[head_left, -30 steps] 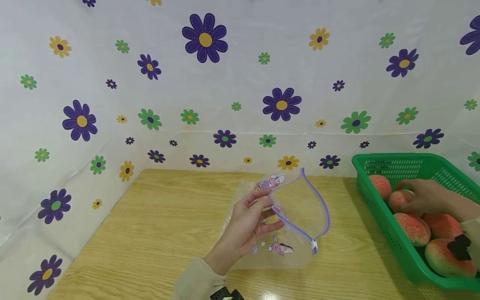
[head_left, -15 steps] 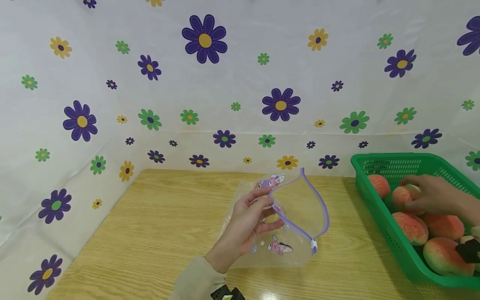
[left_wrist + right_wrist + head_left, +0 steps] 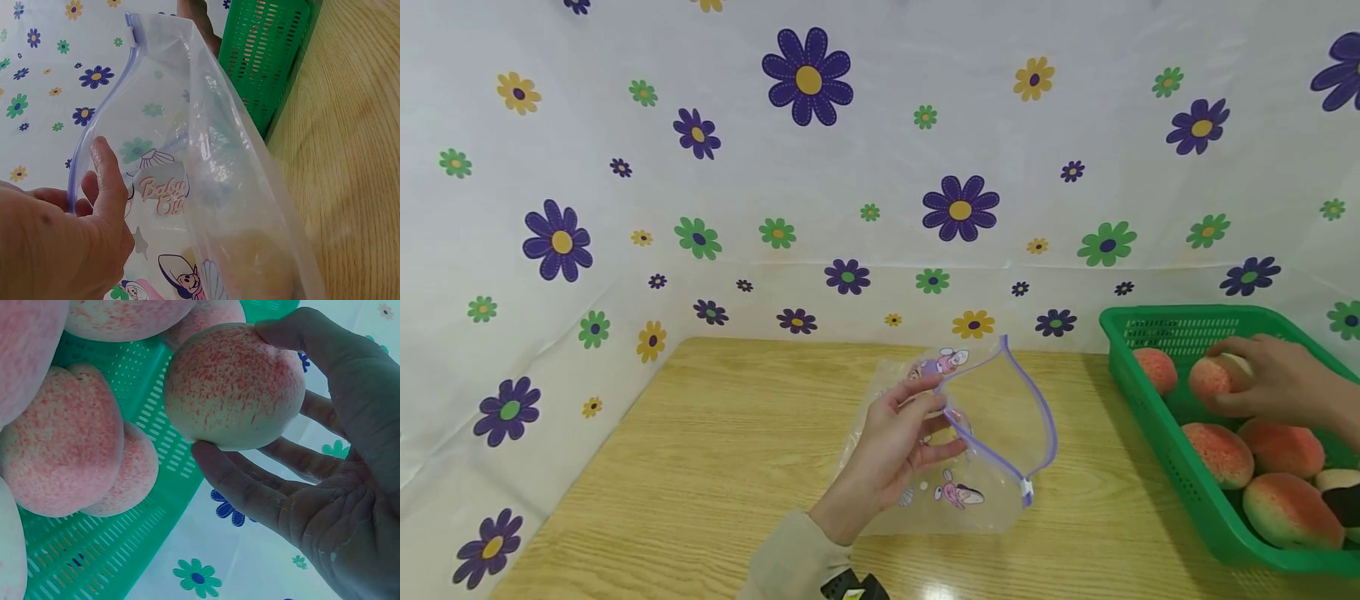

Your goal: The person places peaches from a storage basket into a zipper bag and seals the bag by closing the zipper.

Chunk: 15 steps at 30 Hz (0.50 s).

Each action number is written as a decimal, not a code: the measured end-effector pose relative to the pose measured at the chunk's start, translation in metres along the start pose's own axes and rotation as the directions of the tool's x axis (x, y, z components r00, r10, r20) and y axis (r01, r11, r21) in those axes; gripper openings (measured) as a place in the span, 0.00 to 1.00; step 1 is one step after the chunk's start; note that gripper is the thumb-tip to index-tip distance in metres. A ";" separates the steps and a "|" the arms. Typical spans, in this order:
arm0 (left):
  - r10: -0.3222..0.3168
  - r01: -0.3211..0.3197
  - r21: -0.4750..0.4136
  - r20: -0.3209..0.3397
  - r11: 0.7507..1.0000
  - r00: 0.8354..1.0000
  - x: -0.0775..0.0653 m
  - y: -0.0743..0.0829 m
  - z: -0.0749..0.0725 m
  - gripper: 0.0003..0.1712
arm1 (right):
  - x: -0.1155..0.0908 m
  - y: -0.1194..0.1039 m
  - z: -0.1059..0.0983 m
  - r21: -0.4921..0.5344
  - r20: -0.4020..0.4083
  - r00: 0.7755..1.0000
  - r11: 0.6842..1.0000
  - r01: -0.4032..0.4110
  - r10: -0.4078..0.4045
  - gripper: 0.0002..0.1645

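My left hand (image 3: 898, 450) pinches the purple-edged rim of a clear zip bag (image 3: 1000, 500) printed with cartoon figures. The bag's mouth gapes to the right, and a white slider sits at the near end of the zip. In the left wrist view, a dim yellowish shape (image 3: 253, 265) shows through the plastic near the bottom. Over the green basket (image 3: 1157, 450), my right hand (image 3: 1285, 379) holds a peach (image 3: 234, 387) between thumb and fingertips. The right wrist view shows this peach, speckled red over pale cream, above the slotted basket wall.
Several more peaches (image 3: 1292, 512) lie in the basket, most of them toward its near end. Wood-grain table (image 3: 700, 467) surrounds the bag. A white flower-print sheet (image 3: 865, 167) hangs behind and to the left of the table.
My right hand has lifted the peach slightly up and to the right within the basket area, opening a gap from the peaches below. The left hand and bag have stayed nearly still.
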<state>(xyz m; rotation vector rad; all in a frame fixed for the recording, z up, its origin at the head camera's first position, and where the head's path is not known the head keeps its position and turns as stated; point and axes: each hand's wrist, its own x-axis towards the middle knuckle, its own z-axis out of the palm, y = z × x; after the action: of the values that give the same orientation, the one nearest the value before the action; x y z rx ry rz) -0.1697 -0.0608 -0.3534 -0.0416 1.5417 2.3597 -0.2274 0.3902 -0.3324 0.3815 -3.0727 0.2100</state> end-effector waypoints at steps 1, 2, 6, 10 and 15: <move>0.000 0.000 -0.001 0.000 1.000 1.000 0.000 0.000 0.000 0.21 | 0.000 -0.002 0.000 -0.004 -0.008 1.000 1.000 -0.002 0.002 0.39; -0.001 0.001 -0.002 -0.001 1.000 1.000 0.000 0.000 0.000 0.21 | 0.000 -0.003 0.000 -0.005 -0.019 1.000 1.000 0.001 -0.001 0.38; 0.000 0.000 -0.004 -0.001 1.000 1.000 0.000 0.000 -0.001 0.21 | 0.001 -0.011 -0.001 -0.021 -0.072 0.997 1.000 0.016 -0.017 0.38; -0.001 0.001 -0.005 -0.007 1.000 1.000 -0.001 0.000 -0.001 0.20 | 0.002 -0.016 -0.004 -0.029 -0.098 0.995 0.999 0.013 -0.016 0.37; -0.001 0.001 -0.009 -0.009 1.000 1.000 -0.001 0.001 -0.001 0.20 | 0.002 -0.021 -0.007 -0.038 -0.130 0.991 0.999 0.022 -0.027 0.35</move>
<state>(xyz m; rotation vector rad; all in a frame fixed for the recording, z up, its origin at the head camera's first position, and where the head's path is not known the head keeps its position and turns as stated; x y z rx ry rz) -0.1689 -0.0628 -0.3524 -0.0554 1.5353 2.3693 -0.2235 0.3701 -0.3228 0.3874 -2.9372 0.1711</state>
